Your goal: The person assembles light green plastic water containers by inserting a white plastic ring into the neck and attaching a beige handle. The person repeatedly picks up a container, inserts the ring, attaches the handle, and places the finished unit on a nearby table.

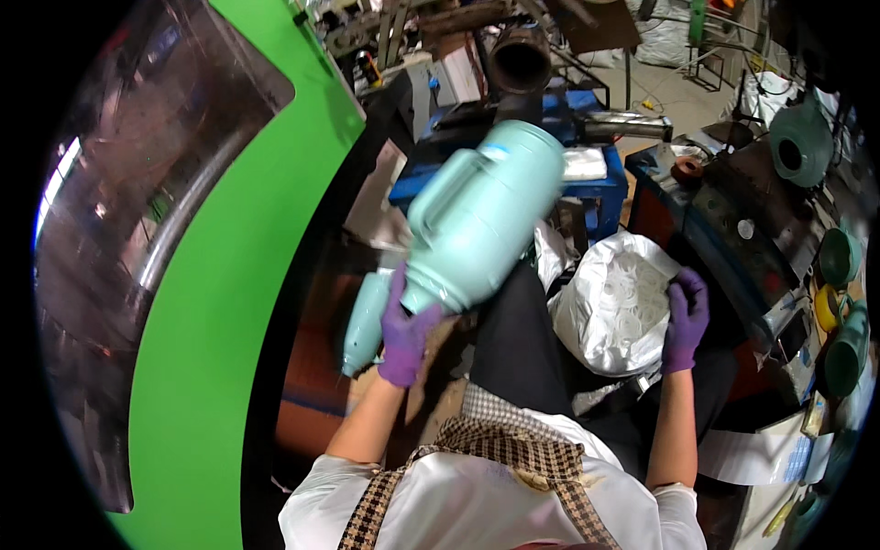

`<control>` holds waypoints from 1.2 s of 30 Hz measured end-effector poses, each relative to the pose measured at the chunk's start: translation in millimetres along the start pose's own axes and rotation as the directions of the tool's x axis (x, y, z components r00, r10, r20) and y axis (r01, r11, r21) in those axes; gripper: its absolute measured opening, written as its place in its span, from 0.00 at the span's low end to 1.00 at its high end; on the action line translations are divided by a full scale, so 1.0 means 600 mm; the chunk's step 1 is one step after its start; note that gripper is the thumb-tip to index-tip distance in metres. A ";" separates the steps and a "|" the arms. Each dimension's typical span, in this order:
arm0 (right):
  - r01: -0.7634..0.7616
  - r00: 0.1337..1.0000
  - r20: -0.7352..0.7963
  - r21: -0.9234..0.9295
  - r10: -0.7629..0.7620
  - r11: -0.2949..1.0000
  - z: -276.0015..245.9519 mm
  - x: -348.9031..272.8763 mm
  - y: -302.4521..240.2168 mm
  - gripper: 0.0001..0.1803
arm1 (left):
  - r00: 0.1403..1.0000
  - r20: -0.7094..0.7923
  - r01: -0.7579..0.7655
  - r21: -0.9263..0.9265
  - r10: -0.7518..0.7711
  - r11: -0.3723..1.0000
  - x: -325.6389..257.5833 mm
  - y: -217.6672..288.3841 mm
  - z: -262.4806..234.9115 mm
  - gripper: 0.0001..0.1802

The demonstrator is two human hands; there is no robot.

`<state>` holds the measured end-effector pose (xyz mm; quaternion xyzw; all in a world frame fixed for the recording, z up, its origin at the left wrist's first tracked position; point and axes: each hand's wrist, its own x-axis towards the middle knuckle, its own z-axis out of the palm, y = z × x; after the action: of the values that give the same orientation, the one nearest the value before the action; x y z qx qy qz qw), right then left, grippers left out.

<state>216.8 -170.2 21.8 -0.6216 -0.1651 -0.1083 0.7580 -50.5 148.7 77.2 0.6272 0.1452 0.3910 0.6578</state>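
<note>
My left hand [406,335], in a purple glove, grips a large mint-green plastic jug [490,220] by its narrow neck. The jug is tilted, its wide end up and to the right, and its side handle faces left. A smaller mint-green plastic piece [367,316] hangs just left of that hand. At the right rim of a white sack [582,316] is my gloved right hand [687,316], its fingers curled; whatever they may hold is hidden. Inside the sack lie several translucent plastic rings [632,298].
A green machine panel [206,321] with a dark window rises on the left. Ahead stands a blue metal stand [596,202] below a dark pipe [520,60]. Further mint-green plastic parts [800,142] and a yellow tape roll [826,309] are along the right side.
</note>
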 end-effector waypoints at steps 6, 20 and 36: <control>-0.161 0.979 0.131 0.009 0.159 0.987 0.000 -0.033 0.112 0.10 | 0.762 0.324 -0.598 0.684 0.561 0.417 0.304 0.072 0.140 0.49; 0.238 0.945 0.311 -0.423 -0.107 0.874 0.022 -0.036 0.050 0.18 | 0.625 0.781 -0.640 0.508 -0.006 -0.576 0.642 0.043 0.369 0.42; 0.278 0.746 0.449 -0.881 -0.492 -0.383 -0.213 0.469 -0.207 0.10 | -0.122 0.883 -0.990 -0.139 0.454 0.004 0.076 -0.011 0.371 0.36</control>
<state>445.1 -308.8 220.4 -0.8490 -0.1725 -0.4934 -0.0777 133.2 22.9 122.6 0.8278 -0.4520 0.3320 -0.0101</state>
